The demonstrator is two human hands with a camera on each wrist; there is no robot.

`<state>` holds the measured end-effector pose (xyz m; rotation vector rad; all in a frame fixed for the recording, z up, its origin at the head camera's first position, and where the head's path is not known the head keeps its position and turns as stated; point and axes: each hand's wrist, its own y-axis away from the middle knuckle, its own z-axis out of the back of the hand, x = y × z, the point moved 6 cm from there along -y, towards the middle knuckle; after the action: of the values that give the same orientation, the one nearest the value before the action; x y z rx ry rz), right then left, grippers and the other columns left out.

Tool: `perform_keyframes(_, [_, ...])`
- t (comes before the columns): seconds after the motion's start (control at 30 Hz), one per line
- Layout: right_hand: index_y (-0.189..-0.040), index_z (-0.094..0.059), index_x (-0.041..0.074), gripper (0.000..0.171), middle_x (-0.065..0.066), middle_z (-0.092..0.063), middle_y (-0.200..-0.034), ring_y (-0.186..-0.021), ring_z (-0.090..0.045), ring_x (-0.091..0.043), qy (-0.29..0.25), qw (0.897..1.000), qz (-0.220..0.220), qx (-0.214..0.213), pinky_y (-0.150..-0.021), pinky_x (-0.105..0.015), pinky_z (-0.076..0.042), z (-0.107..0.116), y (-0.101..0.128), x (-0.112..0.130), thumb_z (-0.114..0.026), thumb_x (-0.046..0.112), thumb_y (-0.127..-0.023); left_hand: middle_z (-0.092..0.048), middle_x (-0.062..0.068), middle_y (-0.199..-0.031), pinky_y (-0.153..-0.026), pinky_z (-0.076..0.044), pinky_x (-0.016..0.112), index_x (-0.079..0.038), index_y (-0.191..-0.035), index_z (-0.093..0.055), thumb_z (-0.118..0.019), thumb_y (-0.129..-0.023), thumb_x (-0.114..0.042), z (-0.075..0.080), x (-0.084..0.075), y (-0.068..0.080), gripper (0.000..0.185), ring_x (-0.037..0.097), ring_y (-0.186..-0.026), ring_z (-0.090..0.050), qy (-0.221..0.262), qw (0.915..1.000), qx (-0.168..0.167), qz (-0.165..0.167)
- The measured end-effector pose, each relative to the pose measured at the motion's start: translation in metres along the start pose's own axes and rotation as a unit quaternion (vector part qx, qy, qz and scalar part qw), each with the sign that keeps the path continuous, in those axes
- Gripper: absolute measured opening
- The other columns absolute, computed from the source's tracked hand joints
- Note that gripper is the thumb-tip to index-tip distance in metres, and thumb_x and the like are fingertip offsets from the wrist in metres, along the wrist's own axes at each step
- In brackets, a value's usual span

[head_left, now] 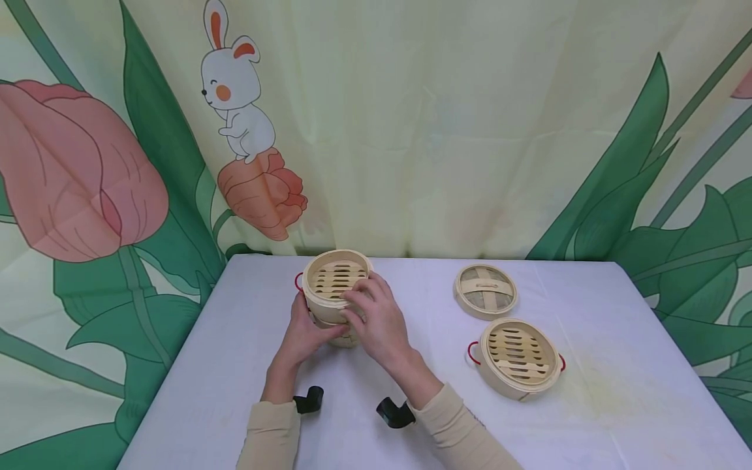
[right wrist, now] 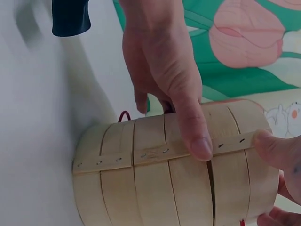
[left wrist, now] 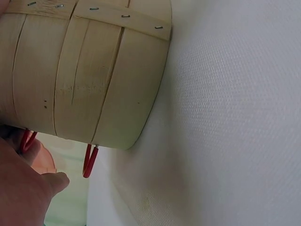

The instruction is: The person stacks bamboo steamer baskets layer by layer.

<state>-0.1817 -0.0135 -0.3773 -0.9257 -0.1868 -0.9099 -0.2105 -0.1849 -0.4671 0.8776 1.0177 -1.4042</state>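
Both hands are wrapping around a stack of bamboo steamer baskets (head_left: 337, 294) sitting on the white tablecloth (head_left: 235, 365), toward the far edge at about eleven o'clock from the table's middle. The left hand (head_left: 305, 333) is gripping the lower part of the stack from its nine o'clock side, thumb lying across the wall, while the right hand (head_left: 376, 320) is curling over the upper basket from the three o'clock side, fingertips pressing the rim. The right wrist view is showing the thumb of the left hand lying along the stapled band. A red wire handle (left wrist: 89, 160) is sticking out beside the stack. Well apart, at three o'clock, a single steamer basket (head_left: 518, 356) is lying open, and a woven lid (head_left: 485, 290) is resting just beyond it.
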Motion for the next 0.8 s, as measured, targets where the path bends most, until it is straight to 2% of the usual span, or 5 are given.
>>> perform_keyframes(0.27, [-0.103, -0.078, 0.011, 0.022, -0.008, -0.062, -0.109, -0.132, -0.047, -0.037, 0.013, 1.0, 0.002, -0.002, -0.103, -0.045, -0.046, 0.0002, 0.0007, 0.0024, -0.085, 0.014, -0.082, -0.025, 0.015, -0.154, -0.114, -0.026, 0.054, -0.012, -0.157, -0.017, -0.097, -0.066, -0.022, -0.0005, -0.001, -0.0003, 0.122, 0.03, -0.139, -0.026, 0.001, 1.0, -0.002, -0.001])
perform_keyframes(0.6, [-0.103, -0.078, 0.011, 0.023, -0.007, -0.061, -0.108, -0.131, -0.047, -0.036, 0.016, 1.0, 0.006, 0.004, -0.103, -0.044, -0.046, -0.0003, 0.0004, 0.0025, -0.085, 0.015, -0.082, -0.022, 0.015, -0.155, -0.113, -0.028, 0.055, -0.013, -0.158, -0.015, -0.098, -0.065, -0.026, -0.0002, 0.001, 0.0009, 0.125, 0.03, -0.14, -0.026, -0.008, 0.9999, -0.001, 0.006])
perform_keyframes(0.8, [-0.107, -0.078, 0.01, 0.026, -0.008, -0.062, -0.109, -0.128, -0.049, -0.037, 0.024, 0.999, 0.02, 0.009, -0.107, -0.045, -0.042, 0.0013, -0.0008, 0.0044, -0.084, 0.017, -0.083, -0.023, 0.016, -0.154, -0.112, -0.029, 0.054, -0.013, -0.157, -0.017, -0.098, -0.065, -0.024, 0.0008, 0.0002, 0.0017, 0.123, 0.031, -0.139, -0.027, -0.003, 1.0, -0.005, -0.003])
